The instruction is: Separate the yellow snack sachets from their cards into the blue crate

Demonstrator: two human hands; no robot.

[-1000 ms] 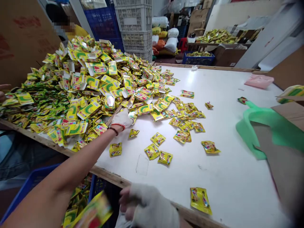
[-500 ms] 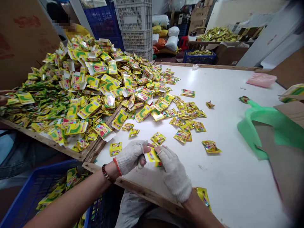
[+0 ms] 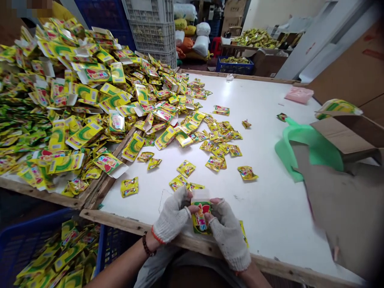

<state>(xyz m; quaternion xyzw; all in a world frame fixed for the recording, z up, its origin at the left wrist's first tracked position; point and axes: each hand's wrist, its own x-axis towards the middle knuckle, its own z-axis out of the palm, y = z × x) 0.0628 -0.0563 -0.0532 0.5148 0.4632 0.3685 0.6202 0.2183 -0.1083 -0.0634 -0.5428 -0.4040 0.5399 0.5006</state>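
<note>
A small yellow and green box point(image 3: 201, 218) with a red fruit picture stands between both hands near the table's front edge, its white top flap raised. My left hand point(image 3: 174, 214), in a white fingerless glove, grips its left side. My right hand point(image 3: 229, 230), gloved alike, holds the right side with thumb and fingers. Just beyond the fingers lie yellow sachets, one of them point(image 3: 186, 168) flat on the white table point(image 3: 270, 224). Another packet point(image 3: 243, 233) is partly hidden behind my right hand.
A big heap of boxes and sachets point(image 3: 87, 94) covers the left side. A blue crate point(image 3: 103, 248) with packets sits below the table at left. At right are a green scoop-like container point(image 3: 318, 146), cardboard point(image 3: 345, 204) and a pink packet point(image 3: 299, 95).
The box has turned upright, its fruit face now showing and its flap up. Both hands are now at its sides, nearer the table edge. The view has shifted right.
</note>
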